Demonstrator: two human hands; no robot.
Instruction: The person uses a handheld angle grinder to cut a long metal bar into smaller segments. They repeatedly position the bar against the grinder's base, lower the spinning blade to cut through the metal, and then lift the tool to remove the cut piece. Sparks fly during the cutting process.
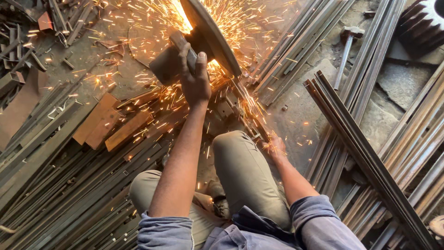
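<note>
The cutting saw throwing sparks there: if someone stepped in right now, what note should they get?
Left hand grips the handle of the chop saw, blade down and throwing sparks.
Right hand rests low on the metal bar being cut, beside the knee.
Cut pieces lie on the left; long bars lie on the right, a hammer beyond them.
The cut is under way, not through.

Dull grey steel bars (pixel 370 153), rusty plates (pixel 99 120), rough concrete floor (pixel 296 111)

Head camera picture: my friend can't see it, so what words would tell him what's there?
A person's left hand grips the handle of a metal cut-off saw that throws orange sparks, while the right hand steadies a thin steel bar under its blade. Long grey steel bars and a hammer lie around.
</note>
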